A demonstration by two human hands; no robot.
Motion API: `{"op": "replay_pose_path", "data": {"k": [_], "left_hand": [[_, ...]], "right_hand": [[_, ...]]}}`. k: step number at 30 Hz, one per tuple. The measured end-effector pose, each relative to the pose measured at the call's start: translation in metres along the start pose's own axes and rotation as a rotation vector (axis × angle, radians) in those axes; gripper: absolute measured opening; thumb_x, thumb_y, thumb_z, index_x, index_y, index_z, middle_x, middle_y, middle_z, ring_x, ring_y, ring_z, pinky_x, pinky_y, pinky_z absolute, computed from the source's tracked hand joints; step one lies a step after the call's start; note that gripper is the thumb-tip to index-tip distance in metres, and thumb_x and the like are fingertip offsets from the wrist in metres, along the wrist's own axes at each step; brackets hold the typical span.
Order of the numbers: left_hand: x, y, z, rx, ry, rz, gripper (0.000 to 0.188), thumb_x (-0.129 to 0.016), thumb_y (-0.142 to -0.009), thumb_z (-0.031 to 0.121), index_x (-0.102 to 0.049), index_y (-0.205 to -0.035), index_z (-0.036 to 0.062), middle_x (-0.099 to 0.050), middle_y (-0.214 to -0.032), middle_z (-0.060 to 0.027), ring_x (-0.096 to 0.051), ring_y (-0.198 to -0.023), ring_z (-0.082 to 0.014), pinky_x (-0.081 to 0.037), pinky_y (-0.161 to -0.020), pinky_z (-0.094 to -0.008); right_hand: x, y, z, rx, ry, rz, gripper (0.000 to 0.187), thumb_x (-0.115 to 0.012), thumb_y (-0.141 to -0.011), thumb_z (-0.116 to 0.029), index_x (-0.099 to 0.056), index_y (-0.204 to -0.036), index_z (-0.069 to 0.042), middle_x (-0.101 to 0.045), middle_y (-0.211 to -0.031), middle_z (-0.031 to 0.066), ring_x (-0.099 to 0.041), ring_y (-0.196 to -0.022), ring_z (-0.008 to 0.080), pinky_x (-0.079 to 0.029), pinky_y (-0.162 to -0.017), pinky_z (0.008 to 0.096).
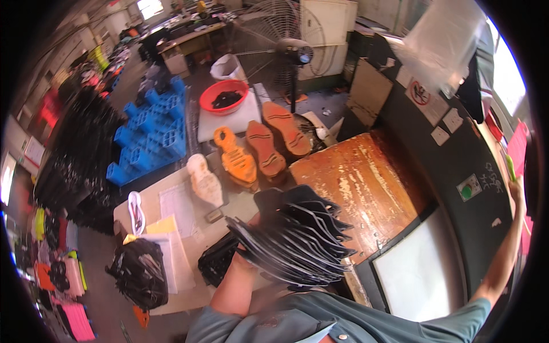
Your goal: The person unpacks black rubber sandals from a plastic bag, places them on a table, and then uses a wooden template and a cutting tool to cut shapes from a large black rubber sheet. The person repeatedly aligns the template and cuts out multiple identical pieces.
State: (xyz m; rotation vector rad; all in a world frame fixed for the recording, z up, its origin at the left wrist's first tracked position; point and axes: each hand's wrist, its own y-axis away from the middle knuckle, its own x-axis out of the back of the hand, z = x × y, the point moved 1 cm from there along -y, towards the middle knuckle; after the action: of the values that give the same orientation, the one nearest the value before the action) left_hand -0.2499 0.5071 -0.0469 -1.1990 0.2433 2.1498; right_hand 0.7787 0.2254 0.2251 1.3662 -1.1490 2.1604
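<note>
Near, at centre: we see the left hand (pixel 247 247) closed under a fanned stack of black soles (pixel 297 240), forearm propping it against the chest so the sheets stay together. The stack hangs over the near edge of the worn wooden table (pixel 366 171). Far right: the right hand (pixel 516 186) is raised to the dark machine panel (pixel 457 154), fingers at a green piece (pixel 510 167); grip unclear. Farther left: orange moulds (pixel 260 148), red basin (pixel 224 96).

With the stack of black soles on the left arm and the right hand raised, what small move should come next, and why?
Probably bring the right hand down to steady the fanned stack of black soles. Only the left hand and forearm support it, the sheets splay out unevenly, and the right hand is far off by the dark machine panel.
</note>
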Motion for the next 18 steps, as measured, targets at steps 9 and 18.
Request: {"op": "replay_pose_path", "data": {"k": [9, 18], "left_hand": [[-0.002, 0.083, 0.017, -0.077, 0.066, 0.028, 0.051, -0.055, -0.111, 0.027, -0.048, -0.153, 0.0001, -0.066, -0.142, -0.0134, -0.069, -0.120, -0.0239, -0.060, -0.102, -0.0388], [-0.001, 0.217, 0.029, -0.236, 0.124, 0.214, 0.052, -0.054, -0.110, 0.023, -0.047, -0.156, -0.0007, -0.059, -0.150, -0.0168, -0.062, -0.132, -0.0284, -0.052, -0.114, -0.0440]], "right_hand": [[0.169, 0.265, -0.154, 0.240, -0.574, -0.120, 0.033, -0.067, -0.105, -0.028, -0.069, -0.123, -0.002, -0.069, -0.093, 0.0098, -0.060, -0.078, 0.0171, -0.049, -0.068, 0.0348], [0.280, 0.458, -0.445, 0.801, -1.318, -0.888, 0.030, -0.082, -0.089, -0.017, -0.073, -0.110, 0.004, -0.080, -0.091, 0.0134, -0.079, -0.086, 0.0243, -0.062, -0.081, 0.0375]]}}
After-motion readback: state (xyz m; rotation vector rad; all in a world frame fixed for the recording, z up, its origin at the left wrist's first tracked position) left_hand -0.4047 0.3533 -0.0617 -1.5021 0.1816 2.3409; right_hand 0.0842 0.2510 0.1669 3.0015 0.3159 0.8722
